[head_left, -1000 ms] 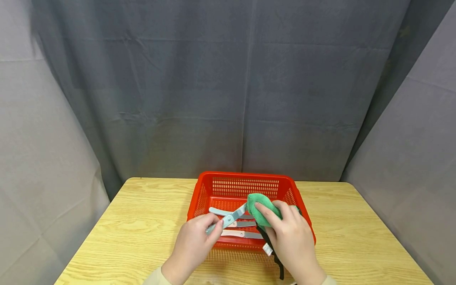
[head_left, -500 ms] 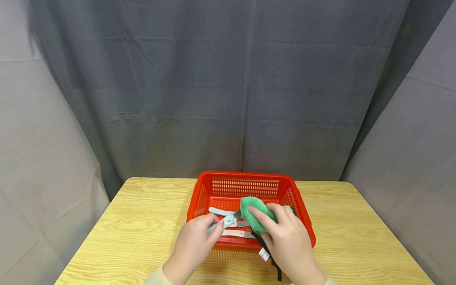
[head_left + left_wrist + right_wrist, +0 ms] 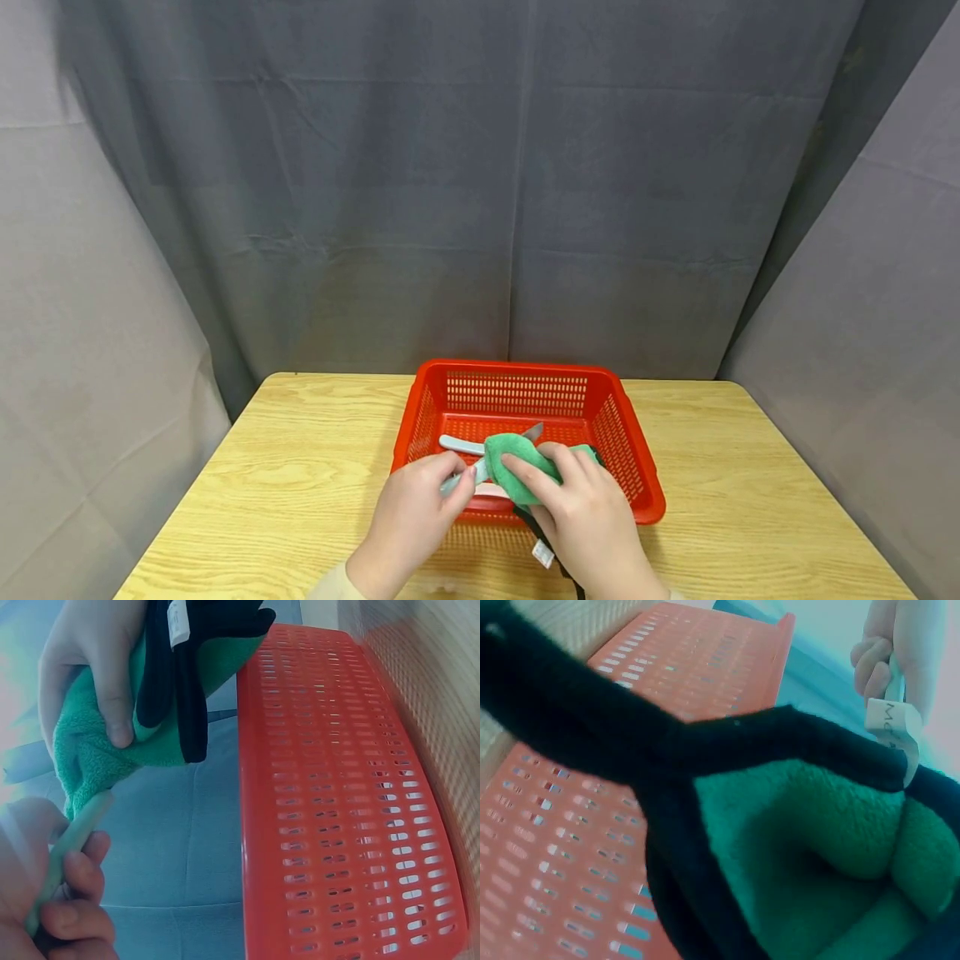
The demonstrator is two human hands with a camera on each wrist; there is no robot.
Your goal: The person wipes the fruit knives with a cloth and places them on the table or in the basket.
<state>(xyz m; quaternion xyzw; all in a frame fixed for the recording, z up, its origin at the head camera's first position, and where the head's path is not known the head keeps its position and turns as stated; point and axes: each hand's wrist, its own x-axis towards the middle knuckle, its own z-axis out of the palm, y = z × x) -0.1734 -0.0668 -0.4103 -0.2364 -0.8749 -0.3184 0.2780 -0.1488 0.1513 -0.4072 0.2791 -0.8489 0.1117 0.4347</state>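
Over the red basket, my left hand (image 3: 408,508) grips a small knife (image 3: 481,472) by its mint-green handle. My right hand (image 3: 588,508) pinches a green cloth (image 3: 513,467) with black trim and a white tag, folded around the knife's blade. Beyond the cloth a metal blade tip (image 3: 533,432) shows; the rest of the blade is covered. In the left wrist view, the handle (image 3: 71,847) runs up into the cloth (image 3: 101,750). The cloth's black edging (image 3: 742,739) fills much of the right wrist view.
The red perforated basket (image 3: 517,367) stands on a wooden table (image 3: 315,467). In it lie a knife with a pale blue handle (image 3: 461,445) and one with a pale pink handle (image 3: 491,490), both partly hidden. Grey curtains (image 3: 390,208) hang behind and at the sides.
My right hand and the cloth have moved left and slightly down along the blade, close to the handle. The blade tip has come into view past the cloth. My left hand has hardly moved.
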